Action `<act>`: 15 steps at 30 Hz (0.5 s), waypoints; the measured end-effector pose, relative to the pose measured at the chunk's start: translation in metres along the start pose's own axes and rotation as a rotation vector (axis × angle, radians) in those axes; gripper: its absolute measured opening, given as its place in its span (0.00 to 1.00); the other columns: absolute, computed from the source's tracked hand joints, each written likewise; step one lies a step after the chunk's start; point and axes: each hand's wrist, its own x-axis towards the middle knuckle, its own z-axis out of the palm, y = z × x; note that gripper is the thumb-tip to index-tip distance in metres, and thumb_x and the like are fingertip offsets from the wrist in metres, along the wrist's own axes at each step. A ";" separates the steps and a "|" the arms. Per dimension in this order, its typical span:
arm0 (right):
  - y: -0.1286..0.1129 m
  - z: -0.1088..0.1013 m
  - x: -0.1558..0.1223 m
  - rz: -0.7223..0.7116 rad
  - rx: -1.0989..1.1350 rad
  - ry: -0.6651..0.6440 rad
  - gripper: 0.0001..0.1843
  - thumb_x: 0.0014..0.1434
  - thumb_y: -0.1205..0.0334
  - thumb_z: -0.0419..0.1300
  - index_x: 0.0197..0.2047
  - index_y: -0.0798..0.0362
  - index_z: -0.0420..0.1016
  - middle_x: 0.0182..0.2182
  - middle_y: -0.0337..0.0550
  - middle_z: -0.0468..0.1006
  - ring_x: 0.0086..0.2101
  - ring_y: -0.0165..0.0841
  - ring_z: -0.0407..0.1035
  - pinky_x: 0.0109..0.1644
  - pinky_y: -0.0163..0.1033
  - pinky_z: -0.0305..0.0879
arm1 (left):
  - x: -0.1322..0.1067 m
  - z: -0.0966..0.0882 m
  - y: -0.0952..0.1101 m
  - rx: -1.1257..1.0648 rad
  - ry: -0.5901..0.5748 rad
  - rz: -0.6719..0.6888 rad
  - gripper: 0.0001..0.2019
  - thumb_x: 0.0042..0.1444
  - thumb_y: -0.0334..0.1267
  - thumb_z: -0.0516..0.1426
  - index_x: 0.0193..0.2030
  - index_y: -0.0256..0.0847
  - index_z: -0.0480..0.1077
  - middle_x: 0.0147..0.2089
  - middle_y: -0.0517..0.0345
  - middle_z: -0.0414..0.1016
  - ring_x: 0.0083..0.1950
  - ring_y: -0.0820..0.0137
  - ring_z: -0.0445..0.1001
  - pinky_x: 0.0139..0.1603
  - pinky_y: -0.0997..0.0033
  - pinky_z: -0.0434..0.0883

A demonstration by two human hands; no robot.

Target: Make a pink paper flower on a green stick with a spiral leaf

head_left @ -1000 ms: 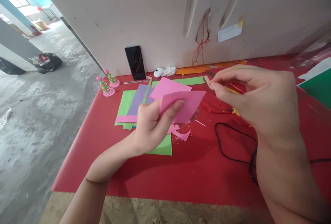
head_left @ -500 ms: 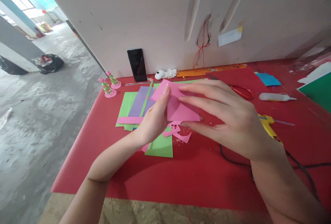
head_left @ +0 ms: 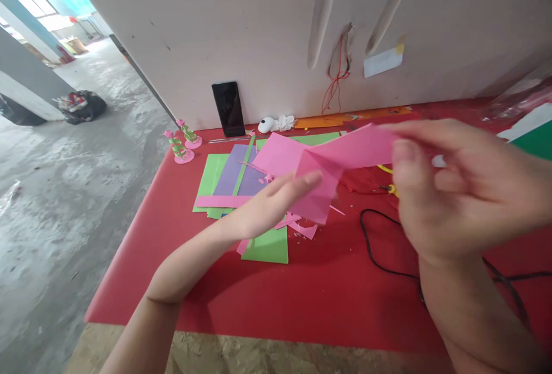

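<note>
Paper in pink fills the middle of the frame: a near sheet (head_left: 319,204) sits under the thumb of the left hand (head_left: 263,213), apparently gripped, its fingers hidden. A second pink piece (head_left: 360,147) stretches rightward from it, its end pinched between thumb and forefinger of the right hand (head_left: 457,190). Half a second ago that hand's spread fingers rest against the paper at centre; now they draw an end away to the right. This suggests layers being parted, though whether the pieces are fully separate cannot be told. Beyond, left of centre, lies a purple sheet (head_left: 228,175); below centre, pink scraps (head_left: 307,230) and a green sheet (head_left: 271,247) lie on the red tabletop (head_left: 302,305).
</note>
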 end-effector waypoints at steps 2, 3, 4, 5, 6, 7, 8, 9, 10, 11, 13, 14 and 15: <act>0.006 0.002 0.001 0.135 0.029 0.100 0.05 0.57 0.66 0.62 0.37 0.55 0.80 0.31 0.41 0.83 0.30 0.31 0.75 0.31 0.38 0.69 | -0.002 -0.001 0.007 -0.189 -0.190 -0.075 0.13 0.64 0.43 0.49 0.32 0.40 0.66 0.29 0.61 0.70 0.30 0.75 0.71 0.31 0.75 0.72; 0.008 0.002 0.002 0.183 0.073 0.122 0.06 0.56 0.66 0.63 0.38 0.55 0.80 0.31 0.41 0.82 0.30 0.31 0.75 0.31 0.38 0.69 | -0.003 -0.001 0.010 -0.251 -0.255 -0.086 0.08 0.63 0.40 0.52 0.34 0.40 0.66 0.30 0.62 0.70 0.31 0.75 0.70 0.31 0.75 0.70; 0.010 0.002 0.003 0.212 0.121 0.117 0.07 0.55 0.66 0.63 0.39 0.55 0.79 0.32 0.41 0.82 0.30 0.30 0.75 0.31 0.38 0.69 | -0.004 0.000 0.012 -0.290 -0.296 -0.075 0.05 0.61 0.38 0.53 0.36 0.40 0.66 0.31 0.62 0.69 0.32 0.76 0.69 0.32 0.76 0.69; 0.011 0.002 0.004 0.227 0.162 0.084 0.08 0.55 0.68 0.63 0.39 0.54 0.79 0.33 0.42 0.82 0.32 0.30 0.74 0.32 0.38 0.70 | -0.004 0.000 0.013 -0.331 -0.325 -0.064 0.03 0.60 0.36 0.54 0.36 0.40 0.65 0.31 0.63 0.68 0.32 0.77 0.67 0.32 0.76 0.67; 0.011 0.002 0.005 0.218 0.192 0.046 0.08 0.54 0.70 0.63 0.39 0.54 0.79 0.35 0.43 0.81 0.34 0.30 0.74 0.35 0.38 0.71 | -0.004 0.000 0.013 -0.356 -0.335 -0.047 0.02 0.60 0.35 0.54 0.37 0.40 0.65 0.31 0.63 0.67 0.33 0.77 0.66 0.32 0.76 0.65; 0.011 0.001 0.006 0.196 0.205 0.006 0.08 0.54 0.72 0.63 0.38 0.53 0.79 0.37 0.43 0.81 0.36 0.30 0.74 0.38 0.39 0.72 | -0.004 0.001 0.012 -0.359 -0.325 -0.026 0.02 0.60 0.34 0.54 0.36 0.40 0.64 0.31 0.63 0.66 0.32 0.77 0.64 0.32 0.76 0.64; 0.009 -0.001 0.007 0.175 0.209 -0.044 0.08 0.54 0.73 0.63 0.37 0.52 0.79 0.38 0.44 0.81 0.39 0.31 0.74 0.42 0.40 0.72 | -0.004 0.001 0.011 -0.353 -0.306 -0.005 0.03 0.60 0.34 0.54 0.34 0.40 0.64 0.30 0.63 0.65 0.32 0.77 0.63 0.32 0.76 0.63; 0.007 -0.002 0.007 0.154 0.217 -0.099 0.08 0.54 0.73 0.62 0.36 0.52 0.79 0.40 0.44 0.81 0.41 0.31 0.74 0.45 0.41 0.72 | -0.004 0.001 0.010 -0.349 -0.285 0.013 0.04 0.60 0.34 0.54 0.33 0.39 0.64 0.30 0.63 0.65 0.31 0.77 0.63 0.32 0.75 0.63; 0.006 -0.004 0.008 0.134 0.227 -0.159 0.08 0.55 0.73 0.62 0.35 0.52 0.79 0.41 0.43 0.81 0.42 0.31 0.74 0.47 0.42 0.72 | -0.004 0.001 0.009 -0.346 -0.265 0.026 0.04 0.59 0.33 0.54 0.33 0.39 0.64 0.30 0.63 0.66 0.32 0.76 0.64 0.33 0.75 0.64; 0.004 -0.006 0.008 0.115 0.235 -0.227 0.07 0.56 0.72 0.61 0.36 0.51 0.78 0.42 0.42 0.81 0.43 0.31 0.74 0.49 0.42 0.72 | -0.004 0.001 0.008 -0.340 -0.248 0.033 0.04 0.59 0.33 0.54 0.33 0.39 0.65 0.30 0.62 0.67 0.33 0.75 0.65 0.34 0.74 0.66; 0.002 -0.009 0.008 0.077 0.263 -0.369 0.06 0.58 0.65 0.62 0.40 0.50 0.78 0.42 0.41 0.82 0.46 0.32 0.75 0.52 0.42 0.72 | -0.004 0.001 0.007 -0.312 -0.210 0.036 0.04 0.59 0.33 0.53 0.33 0.38 0.67 0.30 0.60 0.70 0.33 0.74 0.68 0.36 0.73 0.69; 0.001 -0.010 0.008 0.048 0.283 -0.427 0.09 0.57 0.61 0.63 0.42 0.51 0.77 0.43 0.42 0.82 0.48 0.34 0.74 0.54 0.42 0.71 | -0.005 0.002 0.007 -0.297 -0.185 0.043 0.05 0.59 0.33 0.53 0.33 0.37 0.68 0.29 0.59 0.70 0.33 0.74 0.69 0.37 0.73 0.69; 0.002 -0.011 0.008 0.015 0.301 -0.473 0.13 0.56 0.58 0.65 0.44 0.51 0.77 0.45 0.42 0.81 0.49 0.35 0.73 0.56 0.43 0.70 | -0.005 0.002 0.008 -0.283 -0.157 0.060 0.06 0.59 0.33 0.53 0.32 0.37 0.68 0.29 0.59 0.71 0.32 0.74 0.70 0.36 0.74 0.70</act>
